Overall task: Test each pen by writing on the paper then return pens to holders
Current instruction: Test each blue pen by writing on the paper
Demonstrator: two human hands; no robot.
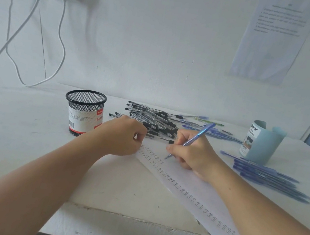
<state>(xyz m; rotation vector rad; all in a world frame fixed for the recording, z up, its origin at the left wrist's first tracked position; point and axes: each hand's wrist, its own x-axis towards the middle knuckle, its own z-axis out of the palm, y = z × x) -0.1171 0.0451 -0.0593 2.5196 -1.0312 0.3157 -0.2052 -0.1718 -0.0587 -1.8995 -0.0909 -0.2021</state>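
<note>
My right hand grips a blue pen with its tip down on the white paper, which lies slanted across the table and carries a long column of written marks. My left hand rests with curled fingers on the paper's far left corner, holding nothing that I can see. A black mesh holder stands at the left. A light blue holder stands at the right. A heap of black pens lies behind my hands. Several blue pens lie to the right.
More blue and green pens lie behind the black heap. White cables hang from a wall socket at the upper left. A printed sheet is stuck on the wall at the upper right. The table's front edge runs below my forearms.
</note>
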